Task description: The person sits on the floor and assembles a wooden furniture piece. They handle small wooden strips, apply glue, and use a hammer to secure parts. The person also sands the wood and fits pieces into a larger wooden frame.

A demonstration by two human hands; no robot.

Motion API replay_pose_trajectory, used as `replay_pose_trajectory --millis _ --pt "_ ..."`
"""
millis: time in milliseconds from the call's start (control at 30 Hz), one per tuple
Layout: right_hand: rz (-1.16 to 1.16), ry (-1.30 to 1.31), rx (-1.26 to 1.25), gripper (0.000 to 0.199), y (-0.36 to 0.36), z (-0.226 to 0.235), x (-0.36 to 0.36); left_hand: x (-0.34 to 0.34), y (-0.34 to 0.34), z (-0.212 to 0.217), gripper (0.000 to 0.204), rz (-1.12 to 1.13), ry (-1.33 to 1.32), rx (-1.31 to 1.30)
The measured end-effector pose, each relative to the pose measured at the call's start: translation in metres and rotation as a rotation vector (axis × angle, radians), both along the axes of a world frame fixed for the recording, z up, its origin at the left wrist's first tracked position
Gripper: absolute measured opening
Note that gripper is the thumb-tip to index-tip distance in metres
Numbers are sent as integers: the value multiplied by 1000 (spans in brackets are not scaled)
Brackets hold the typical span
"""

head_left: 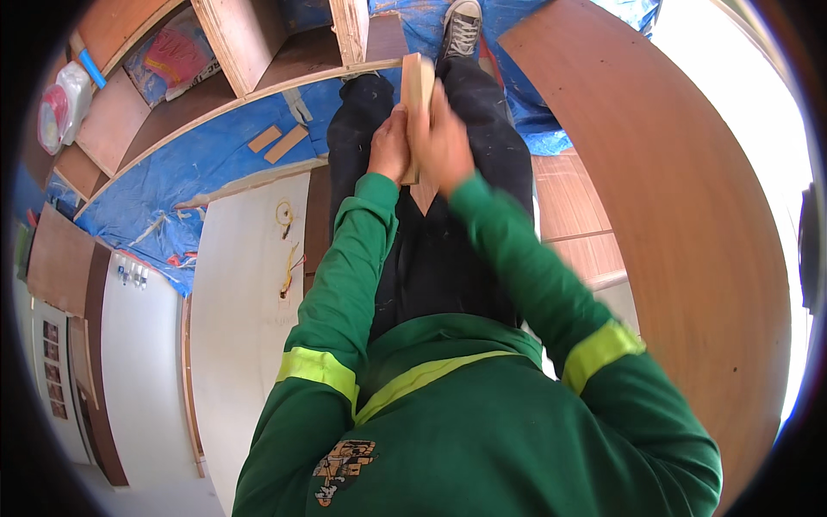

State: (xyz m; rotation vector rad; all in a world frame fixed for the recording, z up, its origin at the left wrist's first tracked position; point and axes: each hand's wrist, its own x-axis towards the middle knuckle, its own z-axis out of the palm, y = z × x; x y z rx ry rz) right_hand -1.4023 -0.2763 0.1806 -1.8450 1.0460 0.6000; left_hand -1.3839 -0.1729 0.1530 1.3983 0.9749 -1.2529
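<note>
A narrow strip of wood [411, 73] stands out in front of me between my legs. My left hand [390, 148] is closed around its left side. My right hand [444, 142] lies against the right side of the strip and is smeared by motion. A pale yellowish piece [424, 84] shows beside the strip at the right fingertips; whether it is a face of the same wood or a separate thing I cannot make out. Anything under my right palm is hidden.
Two small wood offcuts [285, 144] lie on blue sheeting [226, 138] to the left. An open wooden cabinet frame [250, 82] stands beyond. A long brown board [680, 189] runs along my right. Yellow wires [289, 271] come out of the white panel [241, 336] at left.
</note>
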Motion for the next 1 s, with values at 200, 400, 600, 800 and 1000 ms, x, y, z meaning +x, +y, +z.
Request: replay_pose_trajectory --millis 200,400,600,800,1000 --pt "-39 -70 -28 57 4 7 9 1 6 4 67 -166 -123 -29" --pt "54 85 -115 41 -52 -129 74 9 3 4 66 -92 43 19" --pt "-41 69 148 62 15 88 -18 0 8 -5 67 -18 54 -37" --pt "46 80 -56 48 -26 -82 38 -5 16 -8 68 -72 -59 -5" --pt "-190 -21 59 46 -89 -204 39 13 5 0 68 -166 29 -12"
